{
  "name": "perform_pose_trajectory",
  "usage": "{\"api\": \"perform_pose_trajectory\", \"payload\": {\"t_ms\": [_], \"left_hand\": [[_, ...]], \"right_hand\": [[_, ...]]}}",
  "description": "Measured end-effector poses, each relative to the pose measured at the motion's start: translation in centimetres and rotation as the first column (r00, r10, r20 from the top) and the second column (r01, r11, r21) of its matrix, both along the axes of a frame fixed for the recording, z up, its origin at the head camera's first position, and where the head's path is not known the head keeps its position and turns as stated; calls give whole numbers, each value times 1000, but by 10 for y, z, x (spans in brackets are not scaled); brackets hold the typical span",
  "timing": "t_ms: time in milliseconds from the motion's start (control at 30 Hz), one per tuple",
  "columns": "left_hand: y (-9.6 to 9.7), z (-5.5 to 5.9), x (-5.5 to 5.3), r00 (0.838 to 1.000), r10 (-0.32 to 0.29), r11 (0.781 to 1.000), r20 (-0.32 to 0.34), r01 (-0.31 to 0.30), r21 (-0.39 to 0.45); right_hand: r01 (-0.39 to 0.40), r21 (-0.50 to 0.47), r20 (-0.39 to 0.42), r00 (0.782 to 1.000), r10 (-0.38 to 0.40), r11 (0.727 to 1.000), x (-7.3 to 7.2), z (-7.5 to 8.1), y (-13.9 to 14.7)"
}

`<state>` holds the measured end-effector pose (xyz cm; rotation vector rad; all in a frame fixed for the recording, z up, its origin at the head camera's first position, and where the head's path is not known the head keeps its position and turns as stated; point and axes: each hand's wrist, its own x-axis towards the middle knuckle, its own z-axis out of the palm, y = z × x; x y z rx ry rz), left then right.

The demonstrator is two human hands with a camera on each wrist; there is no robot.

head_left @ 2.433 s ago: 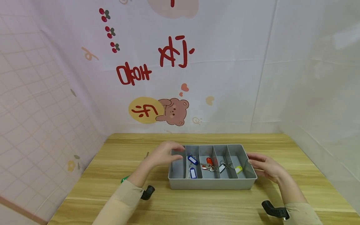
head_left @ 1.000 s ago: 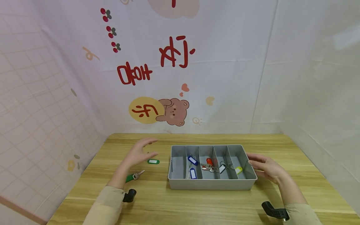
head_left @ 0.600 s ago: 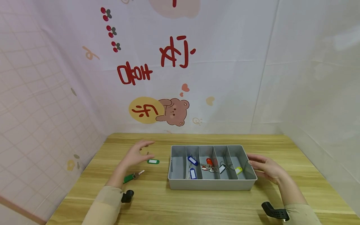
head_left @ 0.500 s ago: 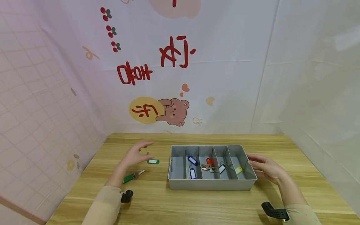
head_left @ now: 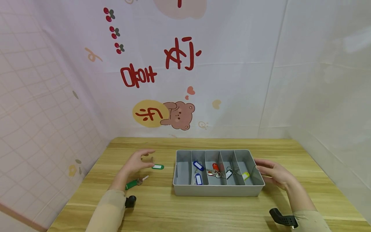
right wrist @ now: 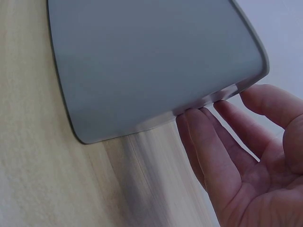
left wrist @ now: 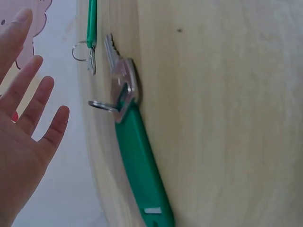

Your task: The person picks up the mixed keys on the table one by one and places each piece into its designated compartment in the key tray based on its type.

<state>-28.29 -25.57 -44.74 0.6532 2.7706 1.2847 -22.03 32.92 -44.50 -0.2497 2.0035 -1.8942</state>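
My left hand (head_left: 134,163) hovers at the left with thumb and fingers apart, holding nothing. Its thumb tip is beside a green key tag (head_left: 158,167), at the tag's left end in the head view; whether they touch, I cannot tell. Under the forearm lies a second green key tag (head_left: 131,184) with a key (head_left: 142,179). The left wrist view has my spread fingers (left wrist: 33,113) apart from this key tag (left wrist: 142,161). My right hand (head_left: 273,172) rests its fingertips on the right end of a grey divided tray (head_left: 217,190); its fingers (right wrist: 208,146) are fairly straight.
Inside the tray lie blue key tags (head_left: 198,165), a red key tag (head_left: 215,167) with keys, a black-edged white tag (head_left: 229,174) and a yellow tag (head_left: 245,175). The wooden table (head_left: 203,212) meets a printed cloth (head_left: 232,80) at the back.
My left hand has moved from above the tray's left compartment leftward to the green key tags, then lowered slightly and drawn its fingers back. The right hand has stayed at the tray.
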Motion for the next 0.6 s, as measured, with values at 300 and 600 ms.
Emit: {"api": "perform_pose_trajectory", "payload": {"t_ms": [300,600], "left_hand": [[-7,-8,-5,998,30,999,52,-30,-13],[-10,-13,-8,997,46,998,56,-44,-36]], "right_hand": [[-4,1,2,1000,4,1000,-1,-1,0],[-2,-7,11,1000,2,1000,-1,0,-1]]}}
